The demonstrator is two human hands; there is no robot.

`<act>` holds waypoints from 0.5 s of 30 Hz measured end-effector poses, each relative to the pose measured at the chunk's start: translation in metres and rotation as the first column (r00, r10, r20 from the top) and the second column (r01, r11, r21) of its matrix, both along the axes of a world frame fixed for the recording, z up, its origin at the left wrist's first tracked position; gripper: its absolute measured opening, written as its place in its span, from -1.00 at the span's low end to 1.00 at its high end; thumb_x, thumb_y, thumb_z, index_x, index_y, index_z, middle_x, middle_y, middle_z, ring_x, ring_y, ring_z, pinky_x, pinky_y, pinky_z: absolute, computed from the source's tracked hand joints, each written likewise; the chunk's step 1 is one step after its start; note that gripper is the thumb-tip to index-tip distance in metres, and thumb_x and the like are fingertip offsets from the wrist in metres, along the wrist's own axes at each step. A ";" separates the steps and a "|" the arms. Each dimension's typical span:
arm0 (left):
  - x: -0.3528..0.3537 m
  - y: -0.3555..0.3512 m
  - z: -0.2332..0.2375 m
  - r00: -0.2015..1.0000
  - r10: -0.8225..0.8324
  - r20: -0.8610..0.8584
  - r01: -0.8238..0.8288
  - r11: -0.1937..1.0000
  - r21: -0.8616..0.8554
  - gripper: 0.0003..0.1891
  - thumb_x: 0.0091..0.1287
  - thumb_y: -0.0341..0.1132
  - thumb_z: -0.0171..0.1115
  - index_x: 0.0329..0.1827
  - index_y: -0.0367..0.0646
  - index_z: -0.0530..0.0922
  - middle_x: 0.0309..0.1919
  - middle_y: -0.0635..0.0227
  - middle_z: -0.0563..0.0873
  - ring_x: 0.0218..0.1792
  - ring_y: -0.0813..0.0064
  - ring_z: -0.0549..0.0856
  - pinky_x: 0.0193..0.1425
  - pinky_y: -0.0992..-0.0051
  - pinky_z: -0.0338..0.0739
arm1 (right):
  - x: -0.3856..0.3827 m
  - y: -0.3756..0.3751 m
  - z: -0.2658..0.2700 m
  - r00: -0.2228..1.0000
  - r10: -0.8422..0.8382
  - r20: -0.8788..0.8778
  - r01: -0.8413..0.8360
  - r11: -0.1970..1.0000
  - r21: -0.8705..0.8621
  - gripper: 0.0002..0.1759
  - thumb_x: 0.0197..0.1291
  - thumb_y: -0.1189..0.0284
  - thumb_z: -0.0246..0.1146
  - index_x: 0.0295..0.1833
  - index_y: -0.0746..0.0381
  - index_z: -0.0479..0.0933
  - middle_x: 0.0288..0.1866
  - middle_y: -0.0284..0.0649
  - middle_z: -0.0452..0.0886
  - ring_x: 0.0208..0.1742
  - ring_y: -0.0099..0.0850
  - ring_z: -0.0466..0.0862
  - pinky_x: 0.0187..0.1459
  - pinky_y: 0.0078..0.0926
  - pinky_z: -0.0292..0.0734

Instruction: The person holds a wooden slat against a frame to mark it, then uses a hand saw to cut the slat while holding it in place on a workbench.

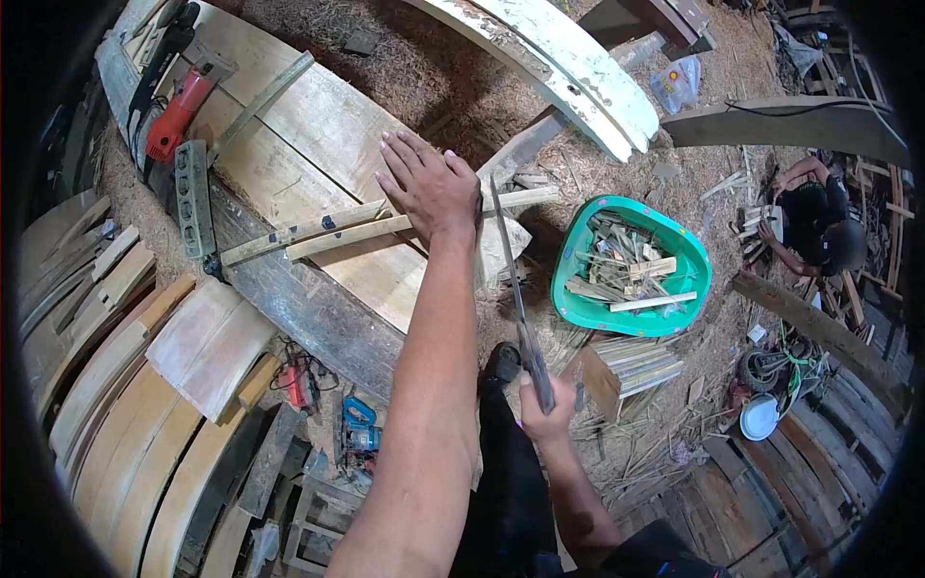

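My left hand [431, 188] lies flat with its fingers stretched out, pressing a thin wooden strip [352, 236] down on wide pale boards [318, 106]. A second, dark-marked strip [303, 231] runs beside it and partly under the hand. My right hand [549, 409] is closed round the dark handle of a handsaw [515, 275], whose long narrow blade I see nearly edge-on. The blade crosses the strip's far end [530, 197], just right of my left hand; whether it touches the wood cannot be told.
A green basin [563, 289] of wood offcuts stands right of the saw. A red power tool [178, 114] and a perforated bar [193, 197] lie at left. Curved planks [173, 424] are stacked lower left. A co-worker [819, 217] sits at far right.
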State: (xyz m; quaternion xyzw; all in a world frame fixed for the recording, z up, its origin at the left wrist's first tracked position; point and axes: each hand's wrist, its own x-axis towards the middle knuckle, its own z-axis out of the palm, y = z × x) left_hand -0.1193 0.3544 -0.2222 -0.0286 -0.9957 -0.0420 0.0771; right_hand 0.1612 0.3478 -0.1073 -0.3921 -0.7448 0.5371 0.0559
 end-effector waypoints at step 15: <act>0.005 -0.004 -0.002 0.998 -0.019 0.061 0.016 0.999 0.047 -0.23 0.34 -0.07 0.03 0.54 -0.38 0.17 0.56 -0.03 0.18 0.58 0.11 0.15 0.60 -0.04 -0.03 | -0.009 0.000 0.013 0.995 -0.091 0.048 0.095 0.992 -0.078 -0.78 0.25 0.50 0.28 -0.45 0.30 0.48 -0.66 -0.41 0.36 -0.58 -0.65 0.38 -0.53 -0.49 0.30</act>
